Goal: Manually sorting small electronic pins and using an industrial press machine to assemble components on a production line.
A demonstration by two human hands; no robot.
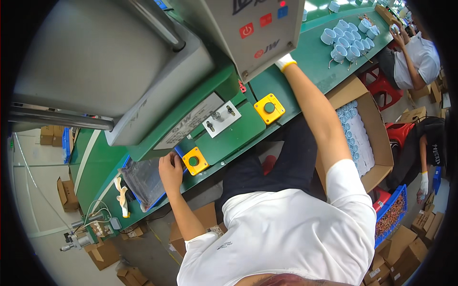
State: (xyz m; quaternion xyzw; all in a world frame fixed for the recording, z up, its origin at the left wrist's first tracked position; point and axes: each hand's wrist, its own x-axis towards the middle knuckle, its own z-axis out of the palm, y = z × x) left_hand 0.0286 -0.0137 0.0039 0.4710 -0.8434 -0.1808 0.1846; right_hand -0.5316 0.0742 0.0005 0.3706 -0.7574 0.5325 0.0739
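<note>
My bare left hand [170, 172] is at the near edge of the green bench, between a blue tray [149, 183] and a yellow box with a green push button [193, 161]. Its fingers are curled in, and what they hold, if anything, is hidden. My right arm reaches far forward across the bench. On that hand is a white glove with a yellow cuff [285, 63]; its fingers are hidden behind the grey control box [257, 33]. A second yellow button box [269, 108] sits below my right forearm. Between the two button boxes, a metal plate [222, 119] lies on the press's green base.
Several light-blue cups [341, 53] with wires stand on the bench at far right. An open carton [381, 157] of blue pieces stands right of my legs. The press [119, 71] towers at left. A loose glove [121, 198] lies left of the tray. Co-workers sit at right.
</note>
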